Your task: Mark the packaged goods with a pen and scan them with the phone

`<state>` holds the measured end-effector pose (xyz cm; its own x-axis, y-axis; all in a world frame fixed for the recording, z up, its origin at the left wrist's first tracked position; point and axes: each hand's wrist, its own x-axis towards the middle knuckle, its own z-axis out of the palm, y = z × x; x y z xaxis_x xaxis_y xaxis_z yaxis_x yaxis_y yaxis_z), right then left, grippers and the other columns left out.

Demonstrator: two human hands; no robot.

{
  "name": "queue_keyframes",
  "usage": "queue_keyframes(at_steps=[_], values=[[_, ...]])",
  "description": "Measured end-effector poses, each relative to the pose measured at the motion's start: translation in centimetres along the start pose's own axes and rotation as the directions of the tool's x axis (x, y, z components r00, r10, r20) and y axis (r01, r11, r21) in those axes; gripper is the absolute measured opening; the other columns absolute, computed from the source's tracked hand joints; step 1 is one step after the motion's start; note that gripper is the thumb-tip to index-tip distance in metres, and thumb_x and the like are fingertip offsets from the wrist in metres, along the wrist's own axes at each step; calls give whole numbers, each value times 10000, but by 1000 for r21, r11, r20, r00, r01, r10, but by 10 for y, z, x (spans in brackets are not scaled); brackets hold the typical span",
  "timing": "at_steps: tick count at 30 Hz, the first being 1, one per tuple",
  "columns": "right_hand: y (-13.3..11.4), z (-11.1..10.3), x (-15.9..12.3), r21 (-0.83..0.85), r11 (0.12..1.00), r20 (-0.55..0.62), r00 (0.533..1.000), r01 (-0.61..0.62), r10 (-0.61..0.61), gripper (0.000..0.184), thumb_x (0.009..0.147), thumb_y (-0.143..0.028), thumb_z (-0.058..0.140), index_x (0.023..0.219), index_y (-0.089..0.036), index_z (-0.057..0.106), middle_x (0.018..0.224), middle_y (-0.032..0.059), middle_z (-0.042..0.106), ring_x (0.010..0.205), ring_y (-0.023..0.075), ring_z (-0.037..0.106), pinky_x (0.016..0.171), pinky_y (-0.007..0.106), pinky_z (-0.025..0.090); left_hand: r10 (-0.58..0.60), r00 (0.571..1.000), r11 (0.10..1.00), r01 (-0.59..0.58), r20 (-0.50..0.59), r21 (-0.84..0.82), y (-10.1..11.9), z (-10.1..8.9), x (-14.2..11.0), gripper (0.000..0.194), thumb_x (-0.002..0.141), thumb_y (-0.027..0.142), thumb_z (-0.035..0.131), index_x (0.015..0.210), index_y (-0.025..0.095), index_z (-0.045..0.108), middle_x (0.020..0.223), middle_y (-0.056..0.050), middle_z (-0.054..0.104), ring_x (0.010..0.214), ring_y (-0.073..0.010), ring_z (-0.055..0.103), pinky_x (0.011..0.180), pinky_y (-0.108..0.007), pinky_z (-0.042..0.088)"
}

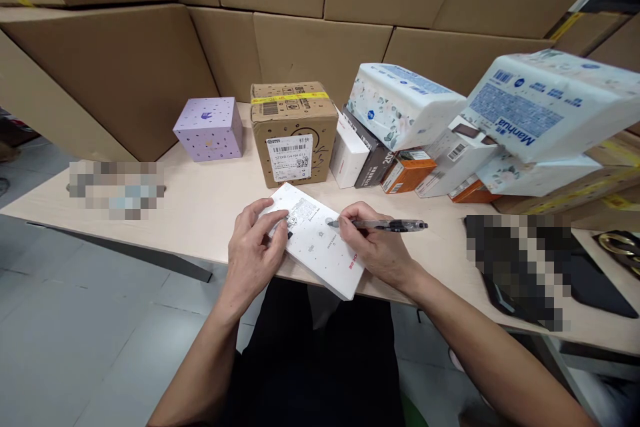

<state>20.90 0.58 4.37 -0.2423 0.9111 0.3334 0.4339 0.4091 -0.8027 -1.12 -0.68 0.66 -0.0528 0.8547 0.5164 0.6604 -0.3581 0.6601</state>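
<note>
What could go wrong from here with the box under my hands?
The white box pokes a corner past the front edge of the table, so it could tip or slide if pressed there. The left hand steadies only the far-left end; the box might swivel under the pen in the right hand. Behind, a tissue pack perches on small boxes and could topple if bumped.

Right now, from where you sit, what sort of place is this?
Probably a packing or storage corner, though I can't be sure. Stacked cardboard boxes stand behind the table, and on it is a carton with yellow tape and a printed label.
</note>
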Motion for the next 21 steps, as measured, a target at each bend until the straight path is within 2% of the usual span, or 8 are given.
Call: queue_keyframes(at_steps=[11,18,21], values=[[1,0,-1,24,1000,13,1000,-20,20,178,939,-294,522,790,-201,544,605,-59,522,525,74,432,508,220,331,2,1000,1000,-2,-6,5,1,0,0,196,941,290,589,1060,238,736,1292,-90,604,1152,-248,600,658,-287,557],[9,-4,-8,100,994,-71,996,-46,53,239,976,-420,524,888,-207,585,693,-26,610,593,102,539,567,241,425,-14,1000,1000,14,-12,-16,1,1,0,192,933,292,595,1052,246,738,1280,-82,612,1132,-240,602,595,-249,524],[14,-11,-9,57,998,-171,985,-30,39,243,980,-439,522,1014,-219,618,797,-4,659,656,122,601,634,271,492,-17,1000,1000,17,-9,-23,1,1,0,189,930,291,599,1048,248,740,1282,-84,609,1104,-231,611,562,-234,510]])
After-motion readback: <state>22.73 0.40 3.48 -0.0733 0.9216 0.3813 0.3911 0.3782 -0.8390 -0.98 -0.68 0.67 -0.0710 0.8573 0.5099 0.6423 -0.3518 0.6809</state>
